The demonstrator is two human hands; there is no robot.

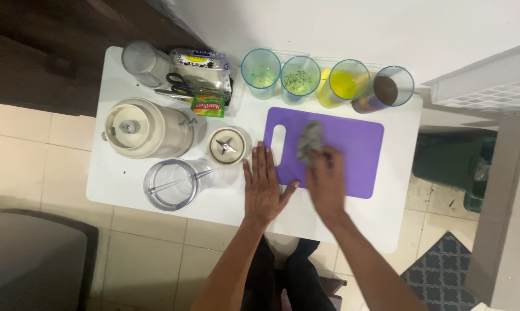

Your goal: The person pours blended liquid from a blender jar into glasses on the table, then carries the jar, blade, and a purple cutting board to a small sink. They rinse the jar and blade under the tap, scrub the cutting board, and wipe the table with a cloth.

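A purple cutting board (358, 144) lies on the white table (386, 224), right of centre. My right hand (327, 184) is on the board and grips a crumpled grey cloth (310, 141) pressed against the board's surface. My left hand (264, 187) lies flat with fingers spread, palm down on the table at the board's left edge, thumb touching the board. It holds nothing.
Several clear tumblers stand along the far edge: (261, 70), (300, 76), a yellow-filled one (348, 80), a brown-filled one (391, 87). At left are a cream blender base (147, 128), blade unit (227, 145), clear jar (176, 183), another jar (142, 60), scissors (179, 83) and packets (208, 105).
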